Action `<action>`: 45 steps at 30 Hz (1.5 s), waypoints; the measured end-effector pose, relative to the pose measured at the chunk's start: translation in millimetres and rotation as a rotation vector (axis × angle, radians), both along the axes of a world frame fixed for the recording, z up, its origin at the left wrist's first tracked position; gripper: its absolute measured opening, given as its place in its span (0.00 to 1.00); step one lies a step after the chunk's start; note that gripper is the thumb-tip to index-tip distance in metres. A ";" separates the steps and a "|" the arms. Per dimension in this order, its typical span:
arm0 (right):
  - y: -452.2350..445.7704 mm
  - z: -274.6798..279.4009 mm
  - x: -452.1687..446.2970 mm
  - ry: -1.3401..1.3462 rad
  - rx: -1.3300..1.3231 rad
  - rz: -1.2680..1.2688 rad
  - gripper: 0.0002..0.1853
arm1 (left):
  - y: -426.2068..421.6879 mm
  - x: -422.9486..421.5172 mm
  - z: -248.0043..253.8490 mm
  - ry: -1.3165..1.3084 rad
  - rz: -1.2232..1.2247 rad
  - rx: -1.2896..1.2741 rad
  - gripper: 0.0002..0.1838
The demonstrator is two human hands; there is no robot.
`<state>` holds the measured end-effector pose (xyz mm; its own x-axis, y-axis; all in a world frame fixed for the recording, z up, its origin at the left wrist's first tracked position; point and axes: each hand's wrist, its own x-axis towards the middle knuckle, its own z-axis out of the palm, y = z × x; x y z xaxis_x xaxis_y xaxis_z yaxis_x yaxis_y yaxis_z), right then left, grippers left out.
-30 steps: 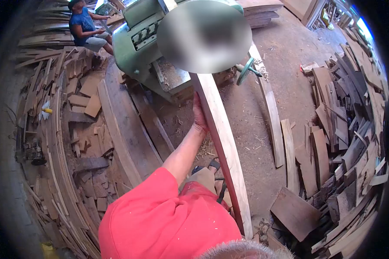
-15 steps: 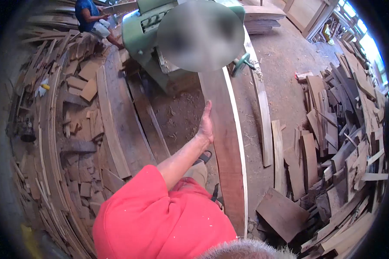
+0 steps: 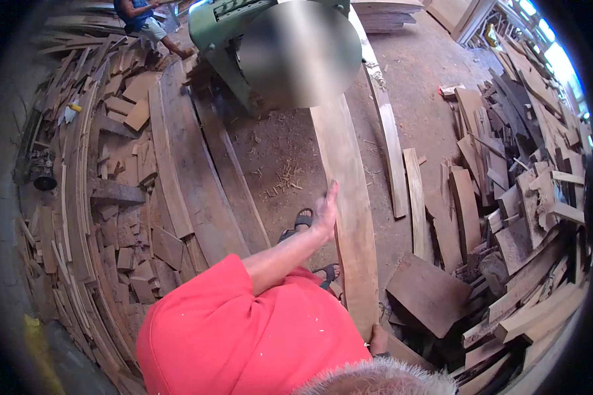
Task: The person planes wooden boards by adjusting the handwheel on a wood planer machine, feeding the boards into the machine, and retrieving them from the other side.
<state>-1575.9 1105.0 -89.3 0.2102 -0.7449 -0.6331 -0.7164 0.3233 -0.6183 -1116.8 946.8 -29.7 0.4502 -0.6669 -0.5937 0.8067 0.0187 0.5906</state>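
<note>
A long pale wooden board (image 3: 349, 191) runs from my body up toward the green machine (image 3: 221, 99); a blurred patch covers where its far part meets the machine. My left hand (image 3: 327, 214) is at the board's left edge, its thumb side pointing forward along the edge and the remaining fingers mostly hidden. Lower down, my right hand (image 3: 379, 339) shows only in part by the right edge near the board's close end. It appears to grip the board there, the rest being covered by my head and red shirt.
Stacked planks and offcuts (image 3: 138, 115) line the left side. On the right lies a large heap of scrap boards (image 3: 507, 197). A long narrow plank (image 3: 389, 138) lies right of the board. Another person (image 3: 148, 23) sits at the upper left. Shavings (image 3: 286, 181) litter the floor.
The board has turned about its length: its darker face with a pale right edge has given way to a pale face. My right hand has come into view, and the left hand appears lower.
</note>
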 end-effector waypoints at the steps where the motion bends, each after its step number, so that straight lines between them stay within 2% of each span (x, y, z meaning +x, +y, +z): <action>1: 8.1 2.0 -9.7 0.034 -0.005 -0.003 0.31 | 8.3 -2.9 -0.2 0.000 -0.006 -0.006 0.40; 3: 26.8 9.1 -34.2 0.142 -0.002 0.001 0.31 | 28.4 -1.2 -3.3 -0.024 -0.229 0.073 0.41; 4: 39.0 10.5 -39.7 0.026 -0.129 -0.038 0.33 | 31.4 2.0 7.5 -0.056 -0.269 0.124 0.43; 6: 50.7 21.6 -62.2 0.100 -0.064 0.018 0.34 | 10.9 23.2 -8.1 -0.069 -0.081 -0.147 0.44; 8: 56.9 21.2 -73.6 0.160 -0.007 0.078 0.34 | -25.0 72.6 -5.2 -0.025 -0.045 -0.320 0.45; 11: 68.2 12.8 -79.9 0.168 -0.110 0.048 0.35 | -55.3 95.4 -10.7 -0.007 -0.051 -0.184 0.45; 13: 64.7 23.1 -73.0 0.213 -0.140 0.055 0.34 | -57.1 93.8 -24.7 -0.180 -0.030 0.037 0.43; 14: 62.5 27.5 -67.0 0.205 -0.145 0.057 0.34 | -55.0 90.6 -19.5 -0.188 -0.026 0.032 0.43; 15: 61.7 34.2 -64.9 0.263 0.022 -0.062 0.34 | -47.3 79.7 -16.6 -0.214 0.005 0.046 0.44; 17: 62.7 35.1 -65.5 0.315 0.192 -0.178 0.33 | -32.9 65.9 -26.0 -0.246 0.038 0.062 0.44; 20: 81.1 35.2 -102.1 0.266 0.303 -0.368 0.37 | -11.9 38.6 -41.1 -0.214 0.058 0.180 0.43; 22: 96.2 33.6 -128.3 0.233 0.379 -0.502 0.40 | 4.4 12.7 -16.0 -0.110 0.061 0.030 0.43; 24: 109.1 29.2 -153.0 0.222 0.426 -0.569 0.42 | 12.6 -3.9 -39.3 -0.110 0.068 0.066 0.41; 29: 120.5 13.6 -209.0 0.417 0.330 -0.271 0.46 | 30.7 -23.1 -82.5 -0.111 0.047 0.243 0.39; 31: 131.9 5.9 -230.1 0.454 0.307 -0.212 0.46 | 34.1 -29.0 -98.3 -0.084 0.123 0.143 0.41; 33: 137.4 -4.0 -249.1 0.568 0.218 0.017 0.44 | 37.9 -28.0 -111.3 -0.069 0.133 0.209 0.42; 35: 125.0 3.0 -248.6 0.558 0.280 -0.030 0.43 | 38.3 -26.9 -113.5 -0.052 0.137 0.280 0.43; 37: 113.5 10.5 -235.9 0.551 0.352 -0.073 0.43 | 34.9 -24.4 -88.6 -0.175 0.086 0.358 0.48; 40: 103.2 13.3 -235.5 0.552 0.293 0.004 0.43 | 29.2 -20.9 -57.4 -0.347 0.013 0.475 0.55; 43: 74.1 17.4 -205.8 0.625 0.397 0.019 0.44 | 13.1 -3.8 -101.3 -0.364 0.094 0.463 0.52; 45: 48.5 26.6 -168.4 0.567 0.318 0.110 0.36 | 3.3 6.6 -88.7 -0.407 0.113 0.521 0.50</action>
